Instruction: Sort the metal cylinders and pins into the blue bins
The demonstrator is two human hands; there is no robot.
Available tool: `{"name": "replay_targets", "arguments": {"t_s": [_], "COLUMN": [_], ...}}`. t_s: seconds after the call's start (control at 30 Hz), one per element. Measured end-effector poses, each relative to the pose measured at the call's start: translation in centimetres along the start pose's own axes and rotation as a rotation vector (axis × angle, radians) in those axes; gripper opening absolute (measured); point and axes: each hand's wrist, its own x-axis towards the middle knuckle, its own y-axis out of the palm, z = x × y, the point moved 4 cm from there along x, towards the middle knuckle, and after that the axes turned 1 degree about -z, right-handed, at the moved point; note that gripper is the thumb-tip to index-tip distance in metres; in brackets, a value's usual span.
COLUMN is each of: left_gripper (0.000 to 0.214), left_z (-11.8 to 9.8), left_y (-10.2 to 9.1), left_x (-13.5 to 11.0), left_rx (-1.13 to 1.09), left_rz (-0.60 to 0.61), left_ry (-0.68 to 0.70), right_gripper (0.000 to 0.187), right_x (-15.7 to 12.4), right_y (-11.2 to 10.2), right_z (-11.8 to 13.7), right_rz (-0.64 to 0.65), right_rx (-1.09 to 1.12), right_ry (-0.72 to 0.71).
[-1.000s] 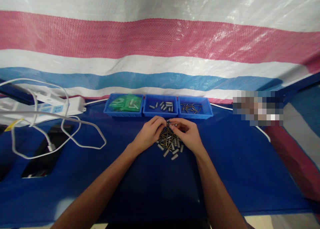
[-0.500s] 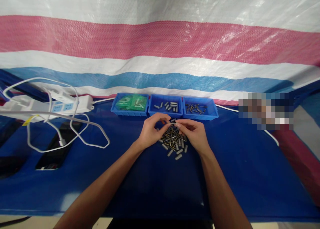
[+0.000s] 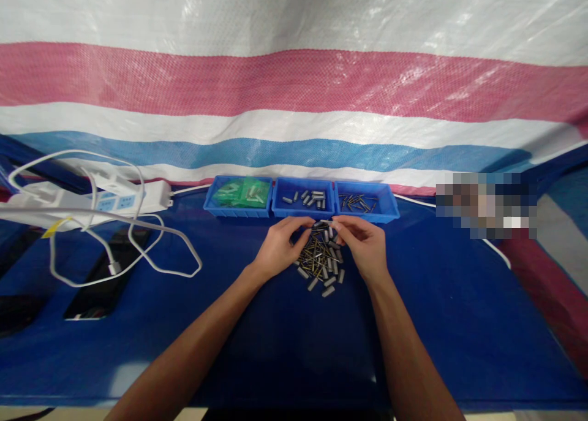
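A loose heap of thin brassy metal pins (image 3: pixel 313 258) and short grey cylinders (image 3: pixel 329 281) lies on the blue tabletop. My left hand (image 3: pixel 279 244) is at the heap's left side, thumb and forefinger pinched close together; whatever they hold is too small to make out. On the other side, my right hand (image 3: pixel 366 244) has its thumb and fingertips closed over the heap's upper right edge. A small light-coloured piece shows at those fingertips, but its kind is unclear. A narrow gap separates the two hands.
Behind the heap stand three blue bins: one with a green bag (image 3: pixel 243 192), one with grey cylinders (image 3: pixel 314 198), one with pins (image 3: pixel 356 203). At left are a white power strip (image 3: pixel 151 197), looped white cable (image 3: pixel 193 273) and black phone (image 3: pixel 94 298). A striped sheet (image 3: pixel 294 81) hangs behind.
My hands have drawn slightly apart; earlier their fingertips nearly met around a small thin metal piece. The right hand has shifted a little right. The view has tilted up slightly.
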Motion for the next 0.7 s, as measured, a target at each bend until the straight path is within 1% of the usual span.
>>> {"name": "replay_targets", "arguments": {"t_s": [0.07, 0.1, 0.17, 0.27, 0.4, 0.7], "left_gripper": [0.021, 0.023, 0.024, 0.028, 0.029, 0.032], "left_z": [0.1, 0.2, 0.4, 0.6, 0.5, 0.3], "left_y": [0.1, 0.1, 0.2, 0.2, 0.1, 0.2], "left_x": [-0.1, -0.1, -0.1, 0.0, 0.2, 0.3], "left_rx": [0.068, 0.085, 0.101, 0.11, 0.12, 0.121], "left_rz": [0.049, 0.071, 0.118, 0.187, 0.228, 0.287], "left_ry": [0.036, 0.047, 0.065, 0.095, 0.099, 0.042], "right_gripper": [0.02, 0.023, 0.032, 0.04, 0.034, 0.025], "right_x": [0.2, 0.3, 0.4, 0.5, 0.4, 0.3], "right_y": [-1.0, -1.4, -1.9, -2.0, -1.7, -1.1], "right_z": [0.5, 0.7, 0.8, 0.5, 0.1, 0.2], "right_rz": [-0.154, -0.209, -0.265, -0.264, -0.239, -0.18], "right_rx": [-0.013, -0.025, -0.05, -0.065, -0.056, -0.055], "right_ry": [-0.094, -0.126, -0.15, -0.131, -0.104, -0.076]}}
